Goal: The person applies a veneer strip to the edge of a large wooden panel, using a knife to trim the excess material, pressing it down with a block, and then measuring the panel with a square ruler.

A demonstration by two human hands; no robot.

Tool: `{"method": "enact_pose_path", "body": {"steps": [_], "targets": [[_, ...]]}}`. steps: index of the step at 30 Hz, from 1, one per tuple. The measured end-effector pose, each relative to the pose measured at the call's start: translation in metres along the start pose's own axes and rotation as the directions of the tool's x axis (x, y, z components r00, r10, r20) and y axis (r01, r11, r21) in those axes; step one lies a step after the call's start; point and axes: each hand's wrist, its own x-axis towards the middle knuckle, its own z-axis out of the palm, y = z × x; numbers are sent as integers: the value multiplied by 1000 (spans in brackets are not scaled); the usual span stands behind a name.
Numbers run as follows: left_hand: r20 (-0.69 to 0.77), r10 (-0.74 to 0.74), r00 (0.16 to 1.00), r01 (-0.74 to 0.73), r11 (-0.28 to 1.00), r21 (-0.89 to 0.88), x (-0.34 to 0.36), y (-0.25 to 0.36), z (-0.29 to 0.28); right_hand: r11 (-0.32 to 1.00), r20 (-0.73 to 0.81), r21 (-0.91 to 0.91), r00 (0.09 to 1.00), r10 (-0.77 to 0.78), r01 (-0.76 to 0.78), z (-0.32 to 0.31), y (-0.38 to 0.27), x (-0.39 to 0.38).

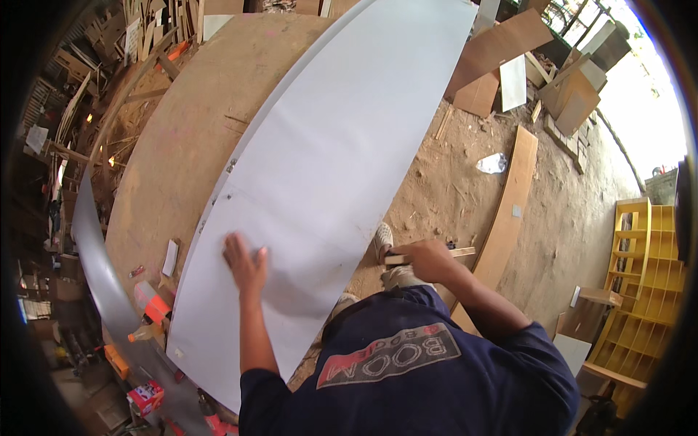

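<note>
left hand (245,263) lies flat, fingers spread, on the white panel (327,167) running away up-right, while right hand (429,259) grips a small wooden block (398,258) off its edge.

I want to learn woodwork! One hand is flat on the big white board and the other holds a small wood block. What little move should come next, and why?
Probably bring the small wood block in the right hand over onto the white board. The left hand already lies flat on the sheet, while the block sits off its edge, apart from the surface.

Pale grey panel (334,145) on a brown counter (182,145); yellow shelves (643,269) at right; navy shirt (414,370) with a red patch.
</note>
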Motion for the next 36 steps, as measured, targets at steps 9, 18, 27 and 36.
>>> {"method": "enact_pose_path", "body": {"steps": [9, 18, 27, 36], "targets": [[136, 458, 878, -450, 889, -87, 101, 228, 75, 840, -218, 450, 874, 434, -304, 45, 32, -78], [240, 703, 670, -666, 712, -223, 58, 280, 74, 812, -323, 490, 799, 508, -318, 62, 62, -96], [353, 571, 741, -557, 816, -151, -69, 153, -8, 955, -618, 258, 735, 281, -148, -27, 72, 5], [244, 122, 962, -112, 992, -56, -163, 69, -55, 880, -568, -403, 823, -25, -251, -127, 76, 207]]}}
